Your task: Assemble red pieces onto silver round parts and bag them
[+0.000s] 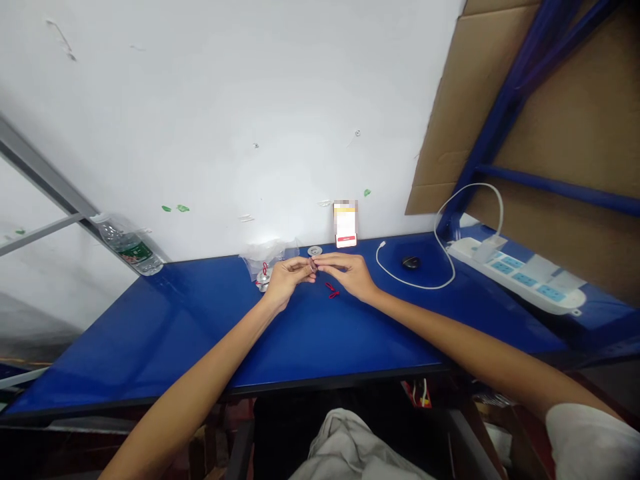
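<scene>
Above the blue table (pixel 320 340) my left hand (pixel 289 277) and my right hand (pixel 350 271) meet fingertip to fingertip. Between them they pinch a small brownish piece (pixel 313 265), too small to name. Just below my right fingers lies a red knotted cord (pixel 332 291). Behind my fingertips a round silvery disc (pixel 315 251) rests on the table. Left of my left hand are more silvery discs (pixel 262 280) with a red cord, partly hidden by the hand. A crumpled clear plastic bag (pixel 265 252) lies behind them.
A phone (pixel 346 225) with its screen lit leans on the white wall. To the right are a white cable (pixel 425 287), a black mouse (pixel 411 262) and a white power strip (pixel 520 275). At the far left a plastic bottle (pixel 131 248) leans at the table's edge.
</scene>
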Motion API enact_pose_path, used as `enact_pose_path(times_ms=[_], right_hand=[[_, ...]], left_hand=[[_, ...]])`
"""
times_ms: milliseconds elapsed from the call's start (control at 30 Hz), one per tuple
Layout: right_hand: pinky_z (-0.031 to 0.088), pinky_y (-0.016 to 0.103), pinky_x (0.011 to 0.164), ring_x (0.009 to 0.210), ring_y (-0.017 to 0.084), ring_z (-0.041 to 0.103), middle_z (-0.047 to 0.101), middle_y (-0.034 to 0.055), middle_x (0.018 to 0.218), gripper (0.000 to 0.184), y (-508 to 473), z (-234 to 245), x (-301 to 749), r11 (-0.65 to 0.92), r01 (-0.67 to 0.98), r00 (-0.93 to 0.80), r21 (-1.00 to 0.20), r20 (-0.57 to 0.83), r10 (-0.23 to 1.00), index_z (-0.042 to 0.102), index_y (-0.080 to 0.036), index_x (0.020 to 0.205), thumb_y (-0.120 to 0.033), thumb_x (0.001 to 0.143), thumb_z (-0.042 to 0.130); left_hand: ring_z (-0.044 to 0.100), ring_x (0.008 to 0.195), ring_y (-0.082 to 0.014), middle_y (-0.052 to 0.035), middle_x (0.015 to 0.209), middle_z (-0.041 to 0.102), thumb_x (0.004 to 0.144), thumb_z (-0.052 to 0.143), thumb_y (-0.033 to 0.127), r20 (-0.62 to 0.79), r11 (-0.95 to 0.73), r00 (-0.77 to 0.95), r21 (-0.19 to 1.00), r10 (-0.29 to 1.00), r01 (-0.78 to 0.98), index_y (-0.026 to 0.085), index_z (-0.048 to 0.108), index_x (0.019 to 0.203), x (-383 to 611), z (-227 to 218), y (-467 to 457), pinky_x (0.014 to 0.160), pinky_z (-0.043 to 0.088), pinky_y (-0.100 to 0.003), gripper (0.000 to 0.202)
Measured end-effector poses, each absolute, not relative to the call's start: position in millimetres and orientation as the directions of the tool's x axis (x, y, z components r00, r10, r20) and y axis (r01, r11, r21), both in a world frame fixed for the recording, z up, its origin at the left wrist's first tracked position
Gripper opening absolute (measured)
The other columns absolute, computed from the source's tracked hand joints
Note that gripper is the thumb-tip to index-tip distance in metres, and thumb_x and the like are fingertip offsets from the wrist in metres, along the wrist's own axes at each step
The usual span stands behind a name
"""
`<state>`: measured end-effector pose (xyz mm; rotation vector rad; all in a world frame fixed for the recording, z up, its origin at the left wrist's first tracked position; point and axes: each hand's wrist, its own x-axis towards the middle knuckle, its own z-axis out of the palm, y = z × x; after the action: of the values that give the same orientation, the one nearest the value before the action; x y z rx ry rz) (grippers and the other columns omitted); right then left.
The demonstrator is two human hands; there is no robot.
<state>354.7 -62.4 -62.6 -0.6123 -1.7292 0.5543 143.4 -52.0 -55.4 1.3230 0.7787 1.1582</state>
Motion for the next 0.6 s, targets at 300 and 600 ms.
enact_pose_path(times_ms=[300,600], right_hand=[[0.062,0.042,0.111,0.118,0.024,0.079,0.082,0.0009,0.126,0.021,-65,-60,352,0.762,0.104,-0.178,-0.64,0.741,0.647,0.086,-0.035,0.118,-0.027,0.102,0.075],[0.063,0.042,0.107,0.113,0.024,0.08,0.084,0.0017,0.123,0.02,-66,-61,353,0.771,0.138,-0.15,-0.622,0.756,0.637,0.087,-0.035,0.116,-0.028,0.102,0.075]], left_hand=[[0.071,0.072,-0.0124,-0.0052,0.086,0.076,0.073,0.1,0.042,0.162,-0.078,0.275,0.953,0.948,-0.291,0.015,0.085,0.095,152,-57,-59,0.069,0.062,-0.023,0.039],[0.07,0.071,-0.0135,-0.0049,0.083,0.075,0.076,0.098,0.043,0.206,-0.148,0.231,0.958,0.951,-0.245,0.015,0.084,0.095,157,-57,-64,0.066,0.061,-0.023,0.037]])
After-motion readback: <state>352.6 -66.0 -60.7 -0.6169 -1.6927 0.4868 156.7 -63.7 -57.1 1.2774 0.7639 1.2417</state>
